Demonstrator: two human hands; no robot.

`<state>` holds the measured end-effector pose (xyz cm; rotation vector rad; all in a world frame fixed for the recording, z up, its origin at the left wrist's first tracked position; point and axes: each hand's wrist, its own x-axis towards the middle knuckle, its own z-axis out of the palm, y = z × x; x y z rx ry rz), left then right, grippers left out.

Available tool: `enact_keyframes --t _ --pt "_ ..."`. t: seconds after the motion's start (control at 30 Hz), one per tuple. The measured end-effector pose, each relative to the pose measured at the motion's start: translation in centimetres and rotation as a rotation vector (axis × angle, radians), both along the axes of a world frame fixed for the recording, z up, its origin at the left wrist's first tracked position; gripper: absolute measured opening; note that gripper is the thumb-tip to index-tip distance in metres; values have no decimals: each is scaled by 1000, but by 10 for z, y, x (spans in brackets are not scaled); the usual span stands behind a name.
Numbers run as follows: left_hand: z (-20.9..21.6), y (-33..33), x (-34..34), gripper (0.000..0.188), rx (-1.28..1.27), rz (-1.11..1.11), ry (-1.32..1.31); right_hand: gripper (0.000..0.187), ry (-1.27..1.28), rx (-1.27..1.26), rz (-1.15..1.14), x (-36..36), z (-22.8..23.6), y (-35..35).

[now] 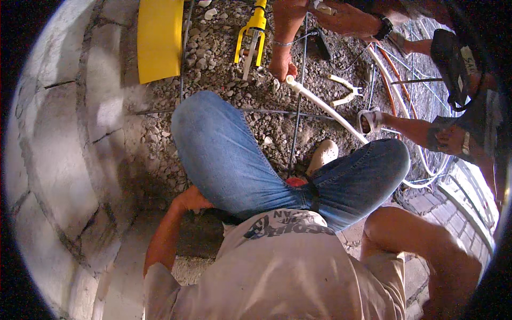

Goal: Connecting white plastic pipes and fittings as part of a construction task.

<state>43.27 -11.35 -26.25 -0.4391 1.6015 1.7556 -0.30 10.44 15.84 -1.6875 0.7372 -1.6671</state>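
I am seated with bent knees in blue jeans. My left hand point(193, 199) rests at the edge of my left thigh, low on the left; its fingers are hidden beneath the leg. The bent right arm point(421, 234) runs out of the picture at the lower right, and its hand is not in view. Beyond my knees, a co-worker's hand point(282, 66) is down by the open end of a white plastic pipe point(333, 113). Left of that hand is a yellow two-pronged tool point(253, 38). A cream Y-shaped piece point(346, 90) lies right of the pipe end.
Steel rebar point(296, 130) crosses the gravel ground point(213, 50). A stone block wall point(58, 149) rises on the left, near a yellow panel point(160, 40). At right, another person's sandalled foot point(370, 121), a black power tool with a long bit point(418, 81) and curved white pipes point(424, 160).
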Motion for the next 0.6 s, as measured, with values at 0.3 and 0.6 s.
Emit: enact_keyframes --t 0.3,0.6 --pt "-9 -5 5 71 -167 -184 255 43 1159 1708 -253 -19 -285 -43" --pt "-31 -10 34 68 -302 -328 62 109 644 1889 -470 -13 -428 -46"
